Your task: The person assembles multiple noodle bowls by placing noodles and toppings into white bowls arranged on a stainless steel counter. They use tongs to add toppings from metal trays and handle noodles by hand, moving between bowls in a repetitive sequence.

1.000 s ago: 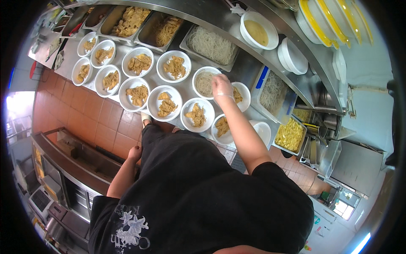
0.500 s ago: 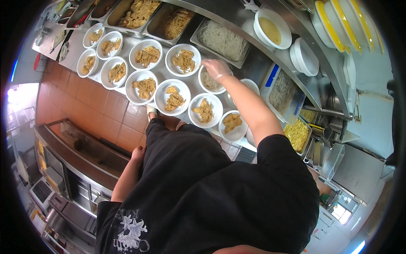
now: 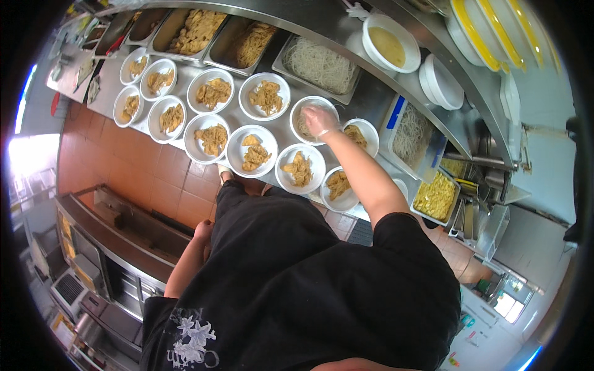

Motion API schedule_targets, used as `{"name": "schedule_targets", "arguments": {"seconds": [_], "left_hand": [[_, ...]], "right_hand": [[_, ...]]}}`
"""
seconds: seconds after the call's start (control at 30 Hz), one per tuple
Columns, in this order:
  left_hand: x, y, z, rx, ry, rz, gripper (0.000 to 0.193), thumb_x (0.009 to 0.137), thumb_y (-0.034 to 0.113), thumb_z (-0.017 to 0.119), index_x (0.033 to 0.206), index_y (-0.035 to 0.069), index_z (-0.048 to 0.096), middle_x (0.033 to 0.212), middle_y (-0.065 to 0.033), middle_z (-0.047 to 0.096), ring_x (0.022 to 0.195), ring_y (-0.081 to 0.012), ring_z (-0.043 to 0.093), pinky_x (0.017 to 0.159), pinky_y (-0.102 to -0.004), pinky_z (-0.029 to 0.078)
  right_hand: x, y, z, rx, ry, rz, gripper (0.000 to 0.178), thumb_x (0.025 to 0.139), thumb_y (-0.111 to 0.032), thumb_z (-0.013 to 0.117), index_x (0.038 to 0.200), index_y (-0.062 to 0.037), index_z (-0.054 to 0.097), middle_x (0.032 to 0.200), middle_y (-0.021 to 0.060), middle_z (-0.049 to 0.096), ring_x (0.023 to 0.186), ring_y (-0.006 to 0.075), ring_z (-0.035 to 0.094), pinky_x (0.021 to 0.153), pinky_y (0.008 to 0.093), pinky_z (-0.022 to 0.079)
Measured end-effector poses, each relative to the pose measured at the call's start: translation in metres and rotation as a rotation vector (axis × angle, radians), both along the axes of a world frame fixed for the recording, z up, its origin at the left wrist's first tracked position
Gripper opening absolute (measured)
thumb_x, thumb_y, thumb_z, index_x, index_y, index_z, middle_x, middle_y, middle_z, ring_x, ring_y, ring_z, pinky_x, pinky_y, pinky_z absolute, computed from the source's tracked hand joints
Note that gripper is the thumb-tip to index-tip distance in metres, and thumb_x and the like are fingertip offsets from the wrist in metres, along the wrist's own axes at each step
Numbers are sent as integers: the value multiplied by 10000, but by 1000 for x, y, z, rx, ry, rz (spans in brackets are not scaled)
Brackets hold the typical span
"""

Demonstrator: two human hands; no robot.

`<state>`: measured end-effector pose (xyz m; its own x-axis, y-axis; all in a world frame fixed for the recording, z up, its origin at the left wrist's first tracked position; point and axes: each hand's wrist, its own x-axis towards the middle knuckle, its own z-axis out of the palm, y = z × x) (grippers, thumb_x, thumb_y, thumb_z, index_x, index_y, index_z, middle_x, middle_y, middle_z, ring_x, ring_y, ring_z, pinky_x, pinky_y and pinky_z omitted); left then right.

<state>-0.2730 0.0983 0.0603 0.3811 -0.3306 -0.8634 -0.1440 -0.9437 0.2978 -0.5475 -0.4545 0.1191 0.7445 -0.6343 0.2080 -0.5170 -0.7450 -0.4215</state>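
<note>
At the steel counter [image 3: 282,131]: noodle bowl [image 3: 312,99] under the right hand [image 3: 319,121]

Between the noodle pan [image 3: 341,95] and the front row of bowls [image 3: 318,170], the noodle bowl is placed upright, with pale noodles [image 3: 302,125] inside. The right hand's fingers are bunched narrow within the rim; whether strands are gripped cannot be told, the tips being hidden. A clear glove seems to be worn. The left hand [image 3: 203,230] is held low beside the leg, fingers apparently curled; whether anything is held cannot be told.

Step, as judged: noodles being settled by hand. Best done with strands spread evenly, loose ends tucked inside the rim, and the adjoining bowl [image 3: 375,136] kept clear of the forearm.

Writing: pale lettering [image 3: 190,355] and a flower print [image 3: 197,334] are borne on the dark shirt [image 3: 297,278]; not transcribed. On the bowls, no marking can be read.
</note>
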Motion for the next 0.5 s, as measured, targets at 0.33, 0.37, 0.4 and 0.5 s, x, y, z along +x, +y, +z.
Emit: {"name": "schedule_targets", "arguments": {"seconds": [0.33, 0.37, 0.4, 0.5], "left_hand": [[29, -2, -18, -117, -2, -130, 439, 937, 361, 659, 1121, -32, 727, 1073, -233, 763, 1067, -353, 731, 912, -450, 553], [36, -7, -26, -98, -19, -158, 433, 942, 356, 664, 1122, -33, 726, 1067, -225, 765, 1055, -338, 734, 902, -441, 554], [42, -11, -31, -79, -35, -185, 428, 947, 352, 669, 1123, -35, 724, 1061, -217, 768, 1042, -323, 737, 892, -433, 555], [56, -18, -36, -88, -65, -275, 433, 959, 363, 667, 1132, -30, 721, 1055, -211, 771, 1035, -311, 739, 882, -425, 555]], "right_hand": [[-41, -14, 8, -28, 298, -570, 358, 820, -133, 682, 1177, -106, 688, 1222, 107, 713, 1094, 397, 638, 982, 514, 511], [-42, -19, 8, 79, 273, -513, 293, 831, -146, 672, 1119, -112, 714, 1225, 115, 725, 1119, 397, 629, 983, 519, 508], [-42, -19, 8, 40, 257, -485, 268, 829, -140, 672, 1091, -123, 723, 1199, 112, 728, 1115, 392, 631, 975, 514, 513], [-44, -16, 9, -38, 242, -481, 201, 828, -130, 670, 1015, -145, 742, 1122, 106, 732, 1094, 377, 641, 950, 498, 526]]}}
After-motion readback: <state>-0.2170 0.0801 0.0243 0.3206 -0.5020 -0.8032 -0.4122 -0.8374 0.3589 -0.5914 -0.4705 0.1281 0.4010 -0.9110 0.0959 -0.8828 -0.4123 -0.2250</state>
